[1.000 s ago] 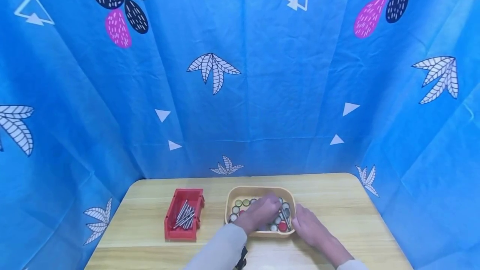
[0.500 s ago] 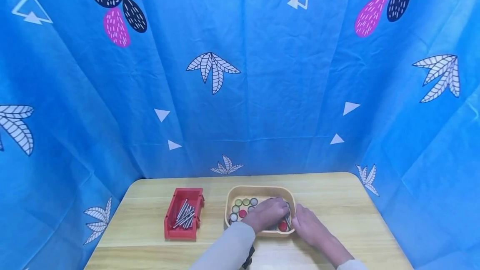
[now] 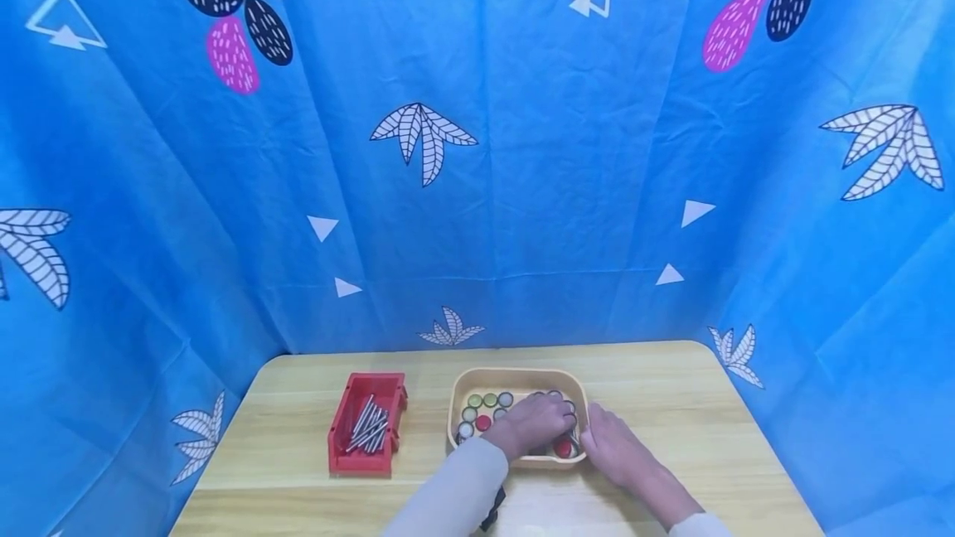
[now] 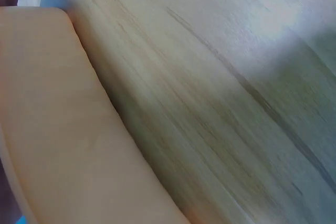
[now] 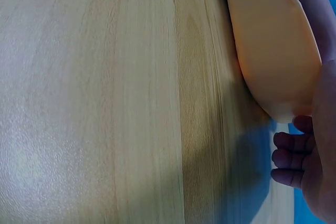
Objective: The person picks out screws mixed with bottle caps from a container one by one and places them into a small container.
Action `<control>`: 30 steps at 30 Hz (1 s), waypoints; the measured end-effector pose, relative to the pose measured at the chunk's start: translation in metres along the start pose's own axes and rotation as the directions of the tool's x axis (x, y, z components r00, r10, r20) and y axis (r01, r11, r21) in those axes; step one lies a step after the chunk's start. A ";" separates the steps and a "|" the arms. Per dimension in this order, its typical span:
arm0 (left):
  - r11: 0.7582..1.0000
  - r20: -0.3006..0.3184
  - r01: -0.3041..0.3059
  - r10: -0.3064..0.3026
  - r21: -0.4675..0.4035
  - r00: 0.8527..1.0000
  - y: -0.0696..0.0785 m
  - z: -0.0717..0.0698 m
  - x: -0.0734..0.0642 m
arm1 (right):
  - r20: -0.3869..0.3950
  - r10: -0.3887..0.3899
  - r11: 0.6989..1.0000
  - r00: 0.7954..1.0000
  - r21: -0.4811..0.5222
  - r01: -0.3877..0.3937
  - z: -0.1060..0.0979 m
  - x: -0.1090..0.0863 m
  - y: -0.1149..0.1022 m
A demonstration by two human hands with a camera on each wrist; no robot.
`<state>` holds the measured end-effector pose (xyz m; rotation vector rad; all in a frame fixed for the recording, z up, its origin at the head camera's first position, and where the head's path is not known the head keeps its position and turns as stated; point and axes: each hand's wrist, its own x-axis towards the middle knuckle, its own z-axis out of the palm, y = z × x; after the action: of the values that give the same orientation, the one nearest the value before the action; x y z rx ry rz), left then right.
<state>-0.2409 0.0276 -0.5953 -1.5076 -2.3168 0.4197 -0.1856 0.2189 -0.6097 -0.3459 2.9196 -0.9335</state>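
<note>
My left hand (image 3: 533,421) reaches down into a tan, round-cornered tray (image 3: 515,374), fingers bent downward at its right half. Its fingertips are hidden below the hand, so I cannot tell what they hold. Bottle caps lie around it in the tray: green ones (image 3: 475,400), a red one (image 3: 483,422), silver ones, and another red cap (image 3: 563,447) by the right corner. At the tray's right end, my right hand (image 3: 615,447) grips the wall, thumb side at the rim. Several of its bent fingers (image 5: 289,158) show outside the tray in the right wrist view.
Left of the tray stands a red bin (image 3: 361,464) with a pile of metal rods (image 3: 368,429). Both sit on a light wooden table (image 3: 283,404). Blue patterned curtains (image 3: 485,230) enclose the table's back and sides.
My left hand has moved right inside the tray, uncovering caps on its left side and covering metal pieces near the right end. My right hand stays at the tray's end.
</note>
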 end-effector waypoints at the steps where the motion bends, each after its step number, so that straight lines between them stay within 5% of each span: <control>1: 1.000 -0.007 -0.007 0.007 0.010 1.000 -0.001 0.000 -0.001 | -0.003 0.001 1.000 1.000 0.003 -0.001 0.000 0.000 0.000; 12: 0.999 0.009 0.000 -0.001 0.048 1.000 -0.003 -0.006 -0.010 | -0.020 -0.013 0.999 1.000 -0.032 0.012 0.001 0.001 0.000; 22: 0.998 0.092 0.056 -0.058 0.021 0.994 -0.009 -0.008 -0.019 | -0.001 0.021 1.000 1.000 -0.003 -0.021 0.001 0.001 -0.003; 26: 0.995 0.094 0.072 -0.078 0.072 0.993 -0.012 -0.009 -0.026 | -0.004 0.021 1.000 1.000 -0.002 -0.021 0.001 0.001 -0.003; 30: 0.971 0.081 0.021 -0.041 0.237 0.996 -0.014 -0.015 -0.032 | -0.006 0.023 1.000 1.000 -0.001 -0.023 0.001 0.000 -0.003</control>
<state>-0.2341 -0.0063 -0.5802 -1.3613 -2.2560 0.7367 -0.1851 0.2159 -0.6087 -0.3098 2.9234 -0.9317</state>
